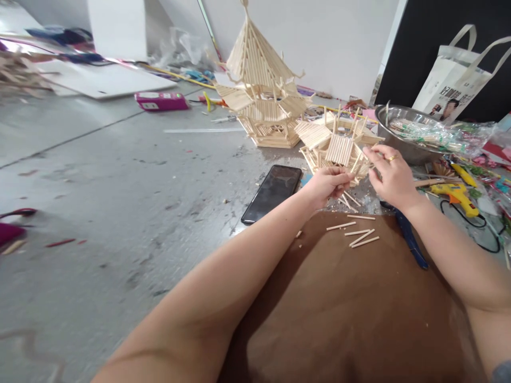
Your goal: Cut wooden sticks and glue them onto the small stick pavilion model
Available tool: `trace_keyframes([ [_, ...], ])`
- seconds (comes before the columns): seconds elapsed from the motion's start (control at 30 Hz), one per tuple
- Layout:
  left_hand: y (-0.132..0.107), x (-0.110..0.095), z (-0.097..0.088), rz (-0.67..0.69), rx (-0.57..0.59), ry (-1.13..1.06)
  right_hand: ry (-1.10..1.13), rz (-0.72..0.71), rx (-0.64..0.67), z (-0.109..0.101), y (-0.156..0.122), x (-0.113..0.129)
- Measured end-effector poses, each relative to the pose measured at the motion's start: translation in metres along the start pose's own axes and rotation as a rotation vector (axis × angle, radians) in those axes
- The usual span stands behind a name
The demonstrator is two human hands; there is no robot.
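Note:
A small wooden-stick pavilion model (340, 149) stands in front of me, with slatted roof panels around its top and upright sticks rising from it. My left hand (331, 183) is closed in a pinch at its near side; what lies between the fingertips is too small to make out. At the model's right side, my right hand (393, 173) has its fingertips at the roof edge, thumb and fingers apart. Short wooden sticks (361, 234) lie on the brown sheet (359, 308) below my hands. Blue-handled pliers (411, 239) lie beside my right forearm.
Behind stands a taller stick pagoda (259, 58). A black phone (273, 194) lies left of the small model. To the right are a metal bowl (407, 146) with wrapped sticks, a yellow glue gun (457, 197) and a tote bag (451, 80). A magenta box (162, 101) sits further left.

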State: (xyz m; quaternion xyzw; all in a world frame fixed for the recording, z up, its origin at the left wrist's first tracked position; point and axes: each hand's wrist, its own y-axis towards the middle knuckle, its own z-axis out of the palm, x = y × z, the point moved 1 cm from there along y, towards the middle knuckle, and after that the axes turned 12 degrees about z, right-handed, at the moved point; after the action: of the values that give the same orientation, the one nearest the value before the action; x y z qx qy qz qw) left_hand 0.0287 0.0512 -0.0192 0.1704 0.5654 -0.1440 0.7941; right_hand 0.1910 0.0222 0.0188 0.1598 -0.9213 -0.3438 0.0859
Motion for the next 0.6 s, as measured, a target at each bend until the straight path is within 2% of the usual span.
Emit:
trace_keyframes([
  [0.1, -0.006, -0.005, 0.002, -0.052, 0.163, 0.112, 0.231, 0.168, 0.017, -0.011, -0.013, -0.003],
  [0.23, -0.014, -0.007, 0.01, -0.094, 0.374, 0.241, 0.608, 0.453, 0.221, -0.018, -0.03, -0.007],
  [0.33, -0.017, -0.005, 0.017, -0.113, 0.483, 0.32, 0.77, 0.595, 0.359, -0.02, -0.039, -0.007],
  [0.47, -0.018, -0.005, 0.026, -0.089, 0.53, 0.421, 0.821, 0.655, 0.402, -0.018, -0.049, -0.005],
  [0.6, -0.021, -0.01, 0.039, -0.049, 0.588, 0.55, 0.714, 0.608, 0.369, -0.013, -0.059, -0.002],
])
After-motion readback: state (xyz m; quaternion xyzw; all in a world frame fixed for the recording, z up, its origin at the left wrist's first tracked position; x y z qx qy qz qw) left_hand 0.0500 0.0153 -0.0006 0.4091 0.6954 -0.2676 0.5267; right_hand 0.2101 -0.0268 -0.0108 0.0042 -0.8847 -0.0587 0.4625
